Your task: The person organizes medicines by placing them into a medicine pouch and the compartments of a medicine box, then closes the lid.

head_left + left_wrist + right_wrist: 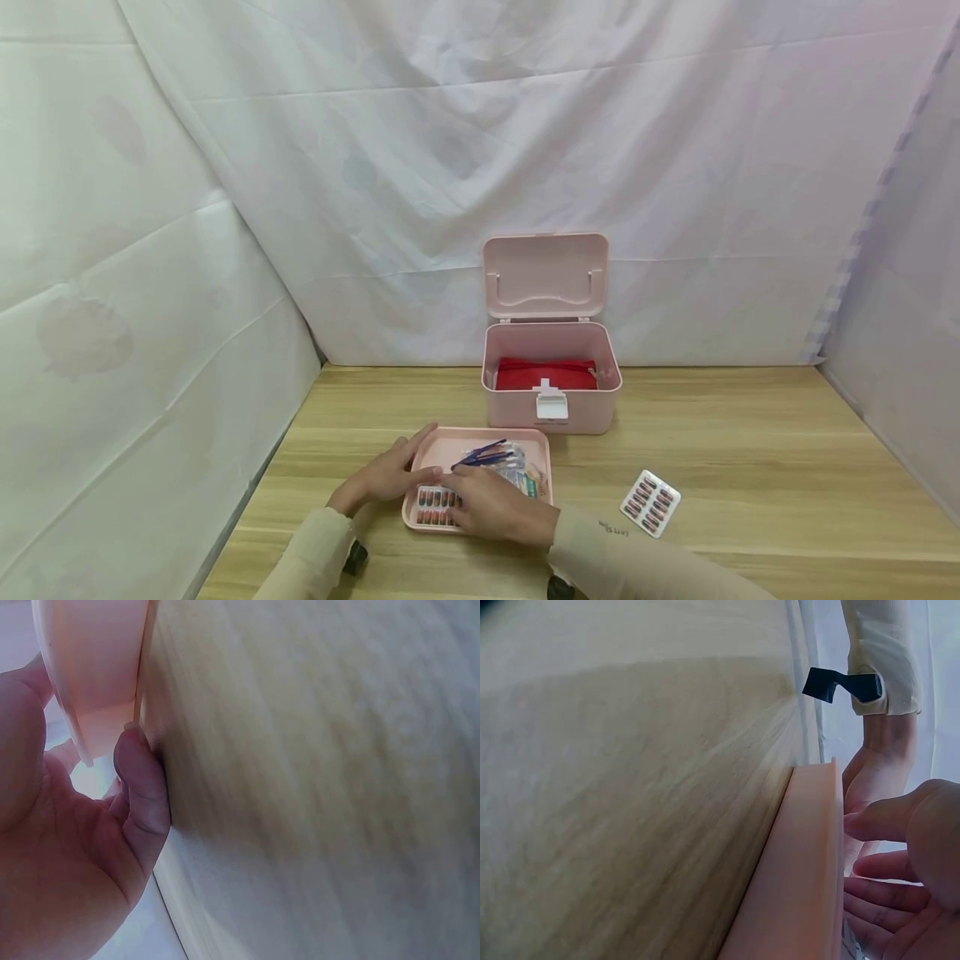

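A shallow pink tray (442, 448) lies on the table. My left hand (390, 471) holds its left rim, thumb over the edge; in the left wrist view, the hand (82, 825) has its little finger against the tabletop beside the tray wall (97, 660). Inside the tray's near left corner is a blister pack of capsules (431, 517). My right hand (498, 504) is over it, thumb and fingers at its right part, partly hiding it. Behind that hand lie clear packets (517, 458) with dark blue sticks (480, 457). In the right wrist view, the fingers reach past the tray's side (795, 862).
A pink box (551, 412) with its lid (546, 275) raised stands behind the tray, a red pouch (543, 375) inside. Another capsule blister pack (650, 503) lies on the wooden table (750, 467) to the right. White curtains (420, 167) surround the table.
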Demonstrator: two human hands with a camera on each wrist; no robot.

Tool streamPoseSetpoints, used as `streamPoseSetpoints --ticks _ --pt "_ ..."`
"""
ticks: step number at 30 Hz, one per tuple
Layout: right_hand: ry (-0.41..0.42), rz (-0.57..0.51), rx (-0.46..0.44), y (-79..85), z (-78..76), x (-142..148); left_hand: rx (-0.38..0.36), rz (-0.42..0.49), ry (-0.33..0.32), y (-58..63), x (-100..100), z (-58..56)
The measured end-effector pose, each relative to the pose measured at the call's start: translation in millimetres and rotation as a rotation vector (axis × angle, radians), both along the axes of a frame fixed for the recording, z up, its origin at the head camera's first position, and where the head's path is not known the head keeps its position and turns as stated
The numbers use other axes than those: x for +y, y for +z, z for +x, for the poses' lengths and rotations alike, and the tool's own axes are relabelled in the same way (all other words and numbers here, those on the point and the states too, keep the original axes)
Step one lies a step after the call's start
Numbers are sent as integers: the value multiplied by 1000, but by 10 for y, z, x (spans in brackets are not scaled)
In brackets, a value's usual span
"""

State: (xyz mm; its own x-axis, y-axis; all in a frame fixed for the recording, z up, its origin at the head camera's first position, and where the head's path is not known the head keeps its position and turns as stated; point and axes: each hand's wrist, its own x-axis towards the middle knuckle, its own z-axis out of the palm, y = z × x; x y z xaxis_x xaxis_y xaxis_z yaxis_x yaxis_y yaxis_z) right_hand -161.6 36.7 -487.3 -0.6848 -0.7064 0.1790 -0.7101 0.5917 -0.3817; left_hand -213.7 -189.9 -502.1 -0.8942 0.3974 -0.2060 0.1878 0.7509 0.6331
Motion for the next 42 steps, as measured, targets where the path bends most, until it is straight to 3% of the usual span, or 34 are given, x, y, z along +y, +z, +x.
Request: streamPoseSetpoints --ticks 6,12,22,25,30,42 --pt "-32 12 -49 25 24 13 -3 -1 5 14 -4 15" --pt "13 -43 -8 72 -33 118 11 -9 -8 -6 -10 -15" --pt "-10 -303 -42 176 -80 582 -8 -19 -4 -6 -3 -14" --pt "-54 -340 -69 220 -73 756 -9 -13 -1 0 -2 -10" --pt "-159 -314 -183 308 -52 1054 -7 -8 1 17 0 -3" --pt "-262 -282 -161 355 -61 1692 -17 -30 18 -11 2 -17"
